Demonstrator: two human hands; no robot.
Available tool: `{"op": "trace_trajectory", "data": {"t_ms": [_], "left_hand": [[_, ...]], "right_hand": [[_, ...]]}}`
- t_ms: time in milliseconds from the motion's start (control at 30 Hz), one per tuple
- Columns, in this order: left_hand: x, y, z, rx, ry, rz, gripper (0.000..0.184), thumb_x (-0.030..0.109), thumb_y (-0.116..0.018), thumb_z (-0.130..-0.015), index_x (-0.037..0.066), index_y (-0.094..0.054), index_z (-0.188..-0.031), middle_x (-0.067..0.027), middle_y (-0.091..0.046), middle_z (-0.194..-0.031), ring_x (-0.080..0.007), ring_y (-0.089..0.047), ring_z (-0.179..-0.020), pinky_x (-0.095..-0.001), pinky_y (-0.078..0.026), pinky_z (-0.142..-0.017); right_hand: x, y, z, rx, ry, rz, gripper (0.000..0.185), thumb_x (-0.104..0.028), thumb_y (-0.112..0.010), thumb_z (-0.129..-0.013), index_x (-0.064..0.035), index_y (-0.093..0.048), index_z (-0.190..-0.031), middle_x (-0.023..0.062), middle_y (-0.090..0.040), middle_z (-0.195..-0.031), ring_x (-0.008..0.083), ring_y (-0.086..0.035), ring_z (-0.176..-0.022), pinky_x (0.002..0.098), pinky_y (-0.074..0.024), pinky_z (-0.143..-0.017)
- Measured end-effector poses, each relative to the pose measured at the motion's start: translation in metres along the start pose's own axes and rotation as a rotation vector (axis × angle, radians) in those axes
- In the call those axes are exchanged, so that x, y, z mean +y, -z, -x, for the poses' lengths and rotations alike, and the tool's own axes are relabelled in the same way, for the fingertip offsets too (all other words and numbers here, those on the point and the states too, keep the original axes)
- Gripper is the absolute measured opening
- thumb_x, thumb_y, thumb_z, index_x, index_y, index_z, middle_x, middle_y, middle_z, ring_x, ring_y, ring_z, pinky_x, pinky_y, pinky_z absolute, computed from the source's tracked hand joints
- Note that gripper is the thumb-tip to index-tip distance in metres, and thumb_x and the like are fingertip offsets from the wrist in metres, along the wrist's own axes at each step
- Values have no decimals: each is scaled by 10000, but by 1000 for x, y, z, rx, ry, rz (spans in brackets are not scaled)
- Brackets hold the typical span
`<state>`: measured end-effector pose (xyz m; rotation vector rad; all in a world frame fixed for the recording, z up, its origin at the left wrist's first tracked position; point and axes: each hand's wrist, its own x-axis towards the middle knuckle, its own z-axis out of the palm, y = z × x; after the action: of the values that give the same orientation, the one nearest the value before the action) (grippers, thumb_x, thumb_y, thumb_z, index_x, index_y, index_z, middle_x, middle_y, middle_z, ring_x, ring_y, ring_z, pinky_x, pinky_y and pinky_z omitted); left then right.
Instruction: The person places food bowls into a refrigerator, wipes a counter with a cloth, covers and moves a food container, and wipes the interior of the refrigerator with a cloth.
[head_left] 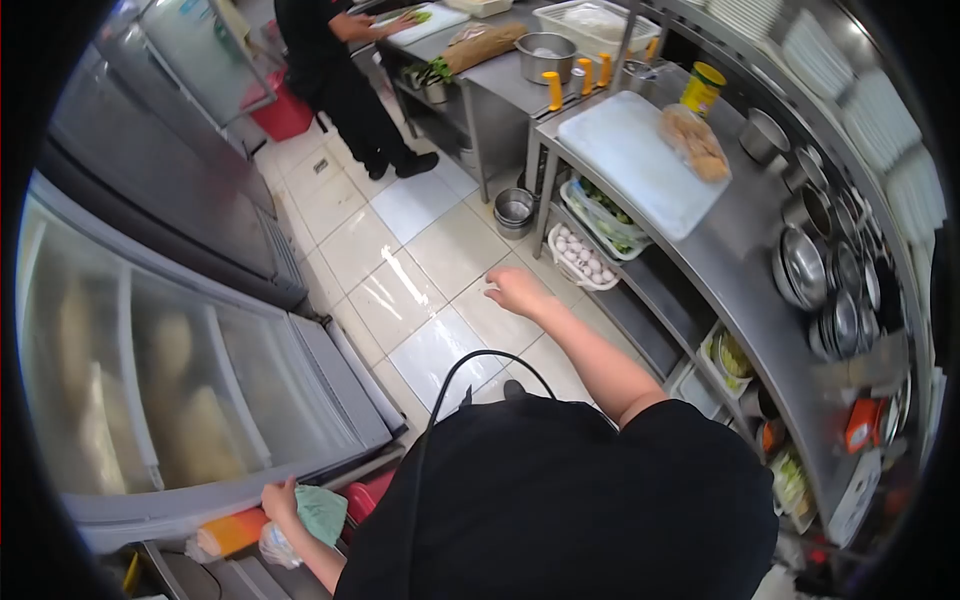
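Observation:
My left hand [281, 497] is at the near edge of the glass refrigerator door [245, 345], its fingers bent in against the frame. Close beside that hand lies a pale green cloth [320, 512], with a clear plastic bag [280, 548] and an orange package [233, 530] next to it. Over the tiled floor, my right hand [520, 292] hangs in the air with loosely bent fingers that are apart. It holds nothing and touches nothing. Blurred pale items show behind the frosted glass.
A steel counter [740, 290] curves along the right, bearing a white cutting board [640, 160], a bread bag [695, 145] and metal bowls [800, 262]. Eggs [582, 255] sit on its lower shelf. A co-worker [335, 85] stands ahead. Metal pots [514, 210] stand on the floor.

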<state>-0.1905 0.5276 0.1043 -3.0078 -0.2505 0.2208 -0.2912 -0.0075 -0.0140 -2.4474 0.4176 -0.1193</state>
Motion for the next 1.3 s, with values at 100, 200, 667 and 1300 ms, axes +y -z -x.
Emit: {"op": "trace_trajectory", "data": {"t_ms": [100,200,667,1300], "left_hand": [[41,-40,-10,-54,-19,36,340,359,-642,-662,47,-655,-798,-161,-623,-783,-310,-599,-770,-392,-463,-696],[82,-86,-24,-169,-76,141,325,347,-633,-656,50,-657,-786,-158,-625,-774,-306,-602,-764,-385,-465,-706],[137,-208,-161,-777,-251,282,245,283,-592,-713,40,-617,-738,-108,-581,-610,-238,-580,-559,-337,-447,-513],[450,-88,-304,-539,267,550,271,265,-619,-724,27,-612,-854,-71,-599,-647,-162,-589,-536,-284,-451,-440]], "right_hand": [[28,-1,-24,-148,25,58,259,-241,-594,-738,-61,-564,-921,137,-583,-890,300,-547,-860,394,-437,-730],[40,7,-67,-220,89,47,282,-247,-603,-735,-57,-560,-939,143,-581,-870,302,-548,-856,396,-439,-730],[42,164,-396,193,219,138,234,-204,-591,-709,-64,-584,-896,121,-564,-893,289,-537,-867,365,-435,-737],[364,355,-917,637,-260,213,289,-181,-563,-730,-90,-605,-1001,161,-576,-980,314,-532,-937,374,-420,-823]]}}
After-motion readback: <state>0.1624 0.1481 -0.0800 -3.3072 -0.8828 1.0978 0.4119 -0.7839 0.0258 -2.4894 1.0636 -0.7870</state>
